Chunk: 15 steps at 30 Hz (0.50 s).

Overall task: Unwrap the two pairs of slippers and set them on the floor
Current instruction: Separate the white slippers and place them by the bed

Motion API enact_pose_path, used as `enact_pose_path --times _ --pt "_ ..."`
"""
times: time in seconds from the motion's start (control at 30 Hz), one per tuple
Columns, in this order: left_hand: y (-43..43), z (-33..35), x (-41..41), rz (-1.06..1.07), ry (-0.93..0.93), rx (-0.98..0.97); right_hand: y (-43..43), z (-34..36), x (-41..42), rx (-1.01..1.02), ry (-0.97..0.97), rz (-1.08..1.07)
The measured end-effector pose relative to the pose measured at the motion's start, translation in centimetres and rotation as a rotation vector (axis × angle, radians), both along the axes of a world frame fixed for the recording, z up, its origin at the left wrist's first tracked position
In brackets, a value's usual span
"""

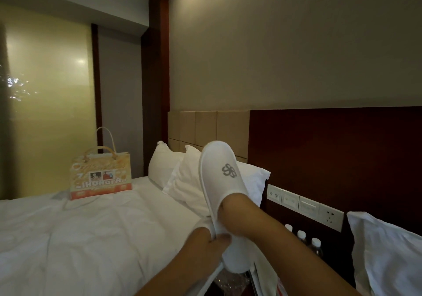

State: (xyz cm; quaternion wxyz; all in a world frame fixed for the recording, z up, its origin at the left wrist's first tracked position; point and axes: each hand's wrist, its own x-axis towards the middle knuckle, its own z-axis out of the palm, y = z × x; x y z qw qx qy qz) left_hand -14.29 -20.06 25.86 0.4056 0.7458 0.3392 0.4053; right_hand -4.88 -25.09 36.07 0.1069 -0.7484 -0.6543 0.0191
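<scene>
The left hand pinched the heel edge of a white slipper, which was held up over the bed, before the pillows. The right hand was inside the slipper, fingers hidden; I could not tell their pose.

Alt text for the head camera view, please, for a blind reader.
A right hand is pushed inside a white cloth slipper with a grey logo, raised over a white bed; the left hand pinches its heel end. An orange paper gift bag stands on the bed.
</scene>
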Motion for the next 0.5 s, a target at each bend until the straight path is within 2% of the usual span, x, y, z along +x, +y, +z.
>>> enact_pose_path --times 0.07,0.13,0.2,0.23,0.3,0.4,0.47,0.5 --pt "0.9 -0.1 -0.4 0.079 0.008 0.073 0.0 -1.8 0.4 0.176 0.26 0.141" --pt "1.8 0.0 -0.9 0.155 0.128 0.187 -0.1 -2.8 0.3 0.321 0.76 0.241" --pt "2.2 0.2 -1.1 0.226 0.257 0.268 0.0 -3.2 0.0 0.446 1.213 0.2" --pt "2.4 0.4 -1.2 0.258 0.323 0.316 0.4 -3.2 -0.2 0.52 1.325 0.148" --pt "2.4 0.9 -1.3 0.279 0.401 0.423 0.8 -3.0 -0.2 0.646 1.259 -0.004" --pt "2.0 2.0 -1.6 0.295 0.443 0.516 1.4 -3.4 0.0 0.837 0.801 -0.084" --pt "2.1 2.7 -2.0 0.321 0.475 0.539 1.6 -3.8 0.1 0.785 0.46 -0.062" --pt "2.2 3.1 -2.3 0.327 0.506 0.544 1.8 -4.1 0.3 0.731 0.357 -0.04"
